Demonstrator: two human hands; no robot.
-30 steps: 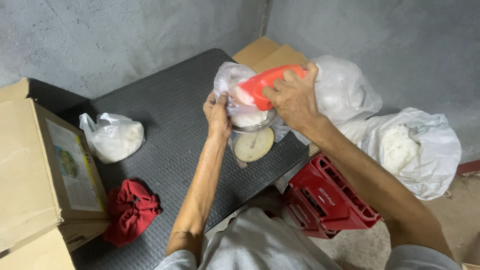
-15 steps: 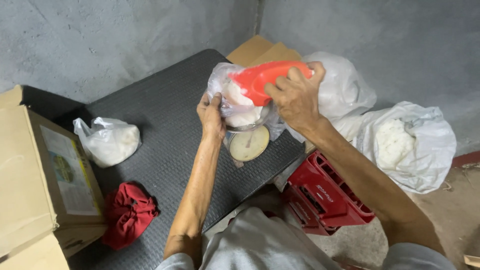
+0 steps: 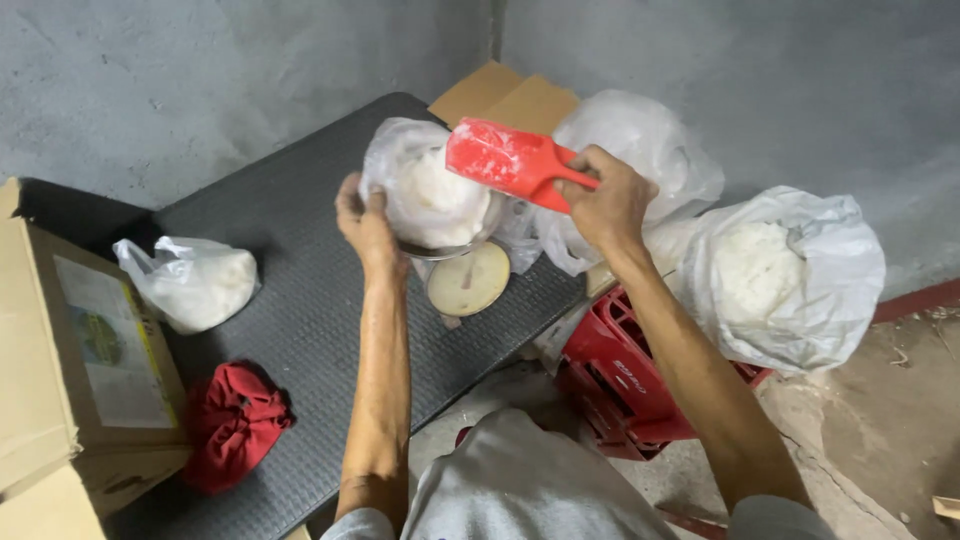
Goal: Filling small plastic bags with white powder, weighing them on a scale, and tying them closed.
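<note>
— What surrounds the scene?
— Rough grey plaster walls (image 3: 200,70) fill the top of the frame, meeting at a corner at upper centre.
— And below?
— A dark ribbed tabletop (image 3: 300,300) at centre left; dusty concrete floor (image 3: 890,420) at lower right, dimly lit.

Two bare forearms, left hand (image 3: 366,222) and right hand (image 3: 607,201) without gloves, rings or watch. Short pale grey sleeves (image 3: 362,524) ending near the elbows. Light grey garment (image 3: 520,485) across the lap, softly creased.
</note>
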